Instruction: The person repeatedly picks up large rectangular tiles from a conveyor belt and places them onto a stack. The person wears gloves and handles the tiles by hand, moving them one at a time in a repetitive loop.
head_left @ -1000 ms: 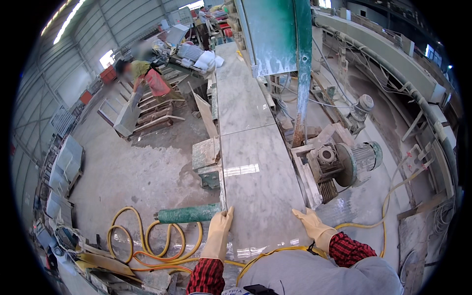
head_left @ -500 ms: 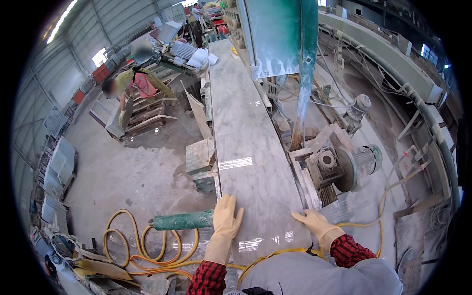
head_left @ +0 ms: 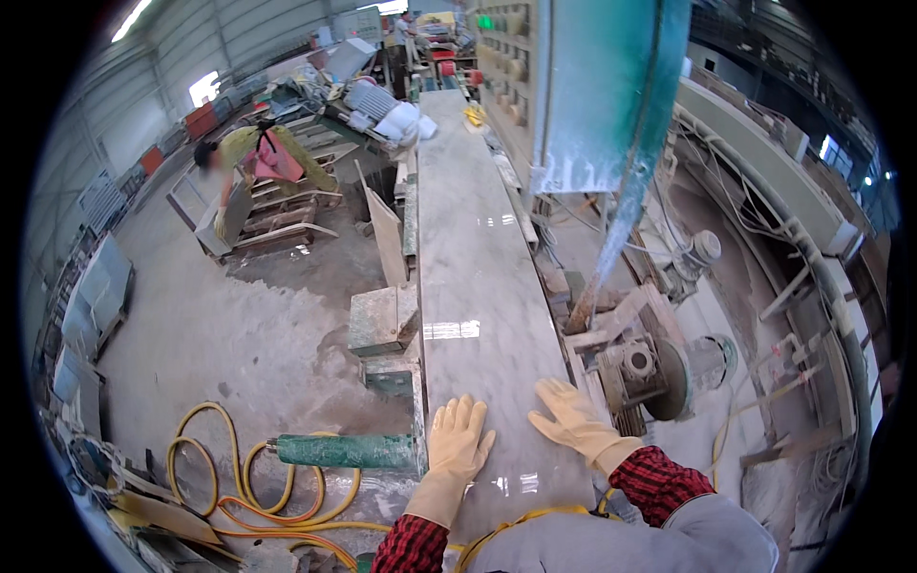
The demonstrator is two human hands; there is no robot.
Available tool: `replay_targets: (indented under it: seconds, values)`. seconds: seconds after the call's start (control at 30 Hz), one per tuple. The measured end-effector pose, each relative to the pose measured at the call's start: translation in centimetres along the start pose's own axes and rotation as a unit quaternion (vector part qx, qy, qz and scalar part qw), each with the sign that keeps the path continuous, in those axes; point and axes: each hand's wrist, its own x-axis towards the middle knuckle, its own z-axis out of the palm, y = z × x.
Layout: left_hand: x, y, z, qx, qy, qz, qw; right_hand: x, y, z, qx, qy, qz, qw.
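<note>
Gleaming wet, the long grey-veined stone slab [head_left: 478,286] reflects light.

The scene is bright with soft daylight. It comes from an opening in the far wall [head_left: 203,88] to the left of the long stone slab [head_left: 475,277] and from a roof light strip [head_left: 131,17] above it. The polished slab shows 2 white glare patches, 1 at its middle and 1 near its close end. Shadows are weak. The round fisheye picture has black corners, and straight lines bend near its rim. The person far left of the slab looks blurred.
</note>
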Motion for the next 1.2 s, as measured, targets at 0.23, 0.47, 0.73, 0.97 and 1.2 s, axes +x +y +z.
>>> replay_targets:
  seconds: [0.23,0.47,0.73,0.97,1.2]
  values:
    - [0.5,-0.5,0.2,-0.027,-0.025,-0.015,0.999,3.7,1.2,6.7,-0.100,-0.007,-0.056,0.993]
    - [0.7,-0.8,0.4,-0.018,0.003,-0.020,1.000,4.3,1.8,7.4,-0.100,-0.010,-0.056,0.993]
    - [-2.5,-0.8,1.1,0.022,0.060,-0.005,0.998,5.0,1.5,6.8,-0.102,-0.085,-0.003,0.991]
    - [-12.8,-0.1,-2.5,0.000,0.038,-0.012,0.999,-4.7,-6.1,9.6,-0.127,-0.091,-0.092,0.983]
    - [-21.4,-3.1,-4.6,-0.013,0.086,-0.045,0.995,-10.7,-15.9,9.7,-0.067,-0.106,-0.213,0.969]
